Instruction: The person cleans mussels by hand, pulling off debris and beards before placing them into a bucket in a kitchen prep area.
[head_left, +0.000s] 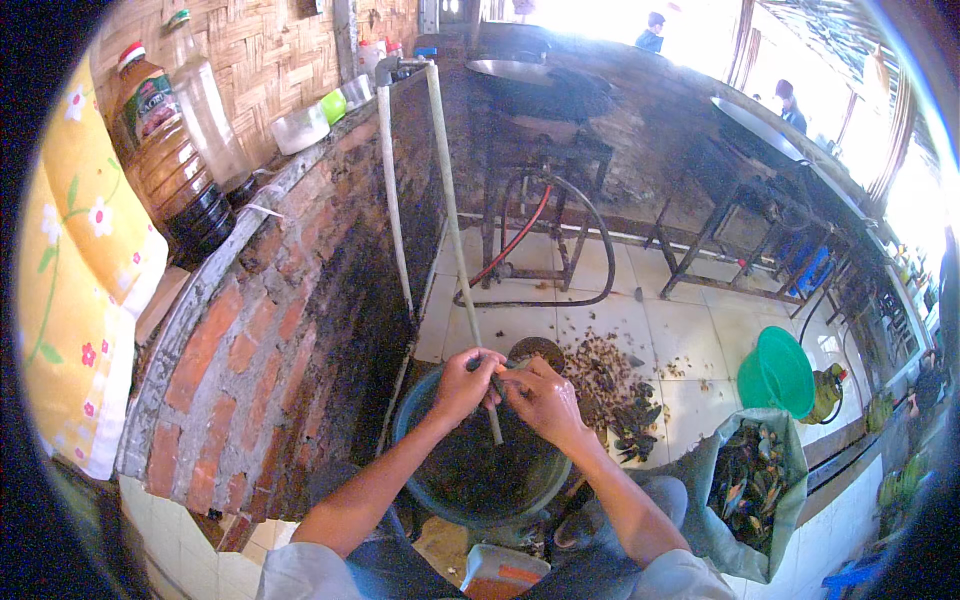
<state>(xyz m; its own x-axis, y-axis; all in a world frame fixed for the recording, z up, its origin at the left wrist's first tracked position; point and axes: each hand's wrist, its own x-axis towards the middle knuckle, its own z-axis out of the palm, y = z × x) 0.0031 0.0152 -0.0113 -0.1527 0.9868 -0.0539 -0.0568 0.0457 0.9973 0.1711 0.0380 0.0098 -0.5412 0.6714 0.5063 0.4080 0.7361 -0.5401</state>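
Above a large round tub (559, 480) with dark contents, my left hand (466, 386) holds a small dark item that looks like a mussel, its far part hidden by the fingers. The fingers of my right hand (541, 397) meet it and pinch a small orange piece (501, 368) at its edge. A pale plastic pipe (455, 195) comes down past the hands, its lower end over the tub. Dark mussel shells (636, 424) and brown scraps lie on the tiles right of the tub. An open sack (795, 465) at the right holds many mussels.
A green plastic basin (776, 373) lies tilted near the sack, beside a gas cylinder (827, 394). Metal stands (525, 274) with a looped hose are ahead under large woks (517, 73). A brick wall (217, 375) with bottles on it borders the left. People are in the far background.
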